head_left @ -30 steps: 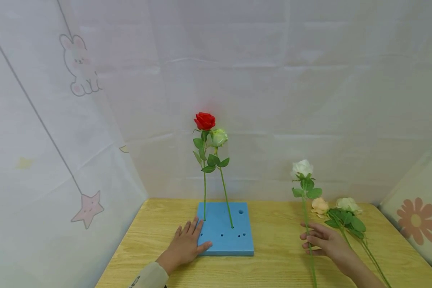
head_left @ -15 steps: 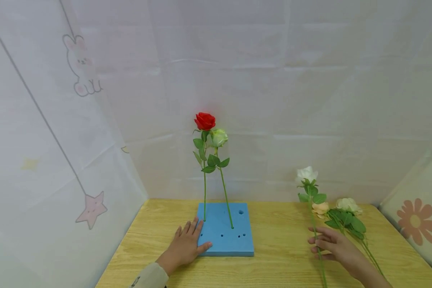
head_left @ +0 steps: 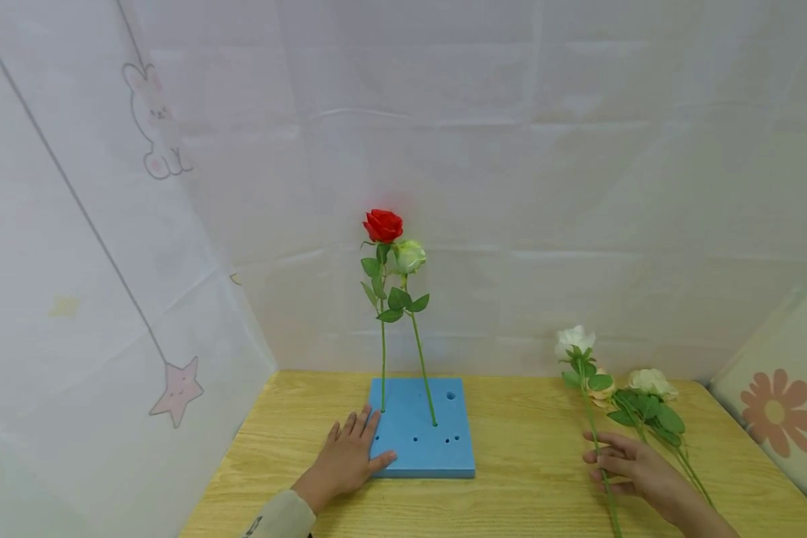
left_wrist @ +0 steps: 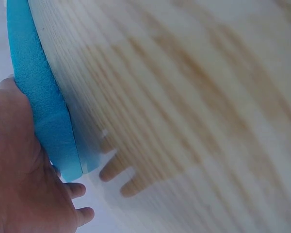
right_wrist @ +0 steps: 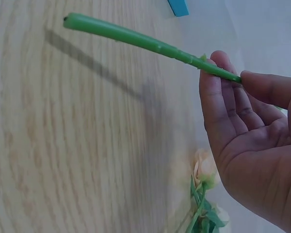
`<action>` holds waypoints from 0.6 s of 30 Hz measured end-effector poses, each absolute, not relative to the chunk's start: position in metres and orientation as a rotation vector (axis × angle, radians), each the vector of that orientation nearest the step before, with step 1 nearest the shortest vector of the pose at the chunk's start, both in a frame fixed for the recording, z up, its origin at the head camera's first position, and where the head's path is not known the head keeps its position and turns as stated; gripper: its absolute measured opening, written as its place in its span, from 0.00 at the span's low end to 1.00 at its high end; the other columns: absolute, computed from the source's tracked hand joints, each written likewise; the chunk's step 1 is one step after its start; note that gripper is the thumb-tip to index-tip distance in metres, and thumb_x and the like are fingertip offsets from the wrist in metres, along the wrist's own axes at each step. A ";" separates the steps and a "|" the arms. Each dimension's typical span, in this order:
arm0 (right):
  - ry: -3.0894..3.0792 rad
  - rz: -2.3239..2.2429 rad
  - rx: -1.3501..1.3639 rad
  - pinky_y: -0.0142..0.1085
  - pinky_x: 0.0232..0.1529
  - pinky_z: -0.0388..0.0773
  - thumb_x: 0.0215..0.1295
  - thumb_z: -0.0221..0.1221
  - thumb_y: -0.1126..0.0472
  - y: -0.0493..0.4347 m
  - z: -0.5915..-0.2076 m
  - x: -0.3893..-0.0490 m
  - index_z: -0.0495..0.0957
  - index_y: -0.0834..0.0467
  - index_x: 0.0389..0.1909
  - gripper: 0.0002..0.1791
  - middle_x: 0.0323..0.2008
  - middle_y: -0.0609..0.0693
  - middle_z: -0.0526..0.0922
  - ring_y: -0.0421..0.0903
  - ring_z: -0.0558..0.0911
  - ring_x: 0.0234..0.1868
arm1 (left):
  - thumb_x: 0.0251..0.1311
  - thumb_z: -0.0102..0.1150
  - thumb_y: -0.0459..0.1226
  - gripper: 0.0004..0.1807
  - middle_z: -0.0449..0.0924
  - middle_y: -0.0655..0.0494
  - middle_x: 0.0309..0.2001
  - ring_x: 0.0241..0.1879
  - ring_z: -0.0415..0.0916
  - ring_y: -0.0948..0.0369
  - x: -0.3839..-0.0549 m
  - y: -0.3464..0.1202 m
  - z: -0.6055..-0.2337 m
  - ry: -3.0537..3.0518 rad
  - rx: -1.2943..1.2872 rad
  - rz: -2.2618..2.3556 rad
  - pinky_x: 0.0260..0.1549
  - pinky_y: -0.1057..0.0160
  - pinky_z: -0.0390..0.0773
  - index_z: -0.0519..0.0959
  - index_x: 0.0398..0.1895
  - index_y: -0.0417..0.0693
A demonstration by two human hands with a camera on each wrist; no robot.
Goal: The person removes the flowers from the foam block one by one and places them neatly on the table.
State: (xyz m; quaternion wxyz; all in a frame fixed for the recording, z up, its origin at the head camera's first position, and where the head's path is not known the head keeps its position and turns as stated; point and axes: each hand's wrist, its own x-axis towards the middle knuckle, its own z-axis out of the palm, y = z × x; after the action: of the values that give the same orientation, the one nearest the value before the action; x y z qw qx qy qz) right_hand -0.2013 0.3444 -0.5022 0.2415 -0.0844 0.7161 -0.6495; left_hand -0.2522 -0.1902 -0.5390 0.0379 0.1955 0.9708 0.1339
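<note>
My left hand point(head_left: 347, 456) rests with spread fingers on the left edge of a blue foam block point(head_left: 424, 457), its thumb across the front corner. A red rose point(head_left: 383, 226) and a pale green rose point(head_left: 409, 257) stand in holes of the block, the green one tilted. On the right, my right hand point(head_left: 635, 474) pinches the green stem of a white rose point(head_left: 574, 343) between thumb and fingers. In the right wrist view the lower end of that stem point(right_wrist: 131, 41) sticks out past the fingertips, above the table.
A peach rose point(head_left: 600, 390) and a cream rose point(head_left: 652, 383) lie on the wooden table point(head_left: 524, 448) at the right, beside the right hand. Several holes show in the block, a larger one point(head_left: 450, 396) at its back right. A pale curtain hangs behind the table.
The right hand has moved right and toward me with the white rose. Its bloom has come down and now overlaps the peach rose in the head view. The left hand has stayed still.
</note>
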 end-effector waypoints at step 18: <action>1.748 -1.837 -0.264 0.47 0.51 0.83 0.81 0.49 0.61 0.360 -0.519 -0.206 0.44 0.71 0.78 0.35 0.57 0.54 0.80 0.48 0.84 0.48 | 0.68 0.35 0.72 0.51 0.44 0.43 0.81 0.77 0.47 0.37 -0.251 -0.191 -0.537 2.986 0.603 0.392 0.69 0.29 0.50 0.50 0.82 0.48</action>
State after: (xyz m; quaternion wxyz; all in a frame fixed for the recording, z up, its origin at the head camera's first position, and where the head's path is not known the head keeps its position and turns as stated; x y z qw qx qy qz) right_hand -0.2056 0.3604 -0.5190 0.2919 -0.0992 0.6559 -0.6891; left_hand -0.2509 -0.1906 -0.5372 0.0353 0.1963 0.9716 0.1275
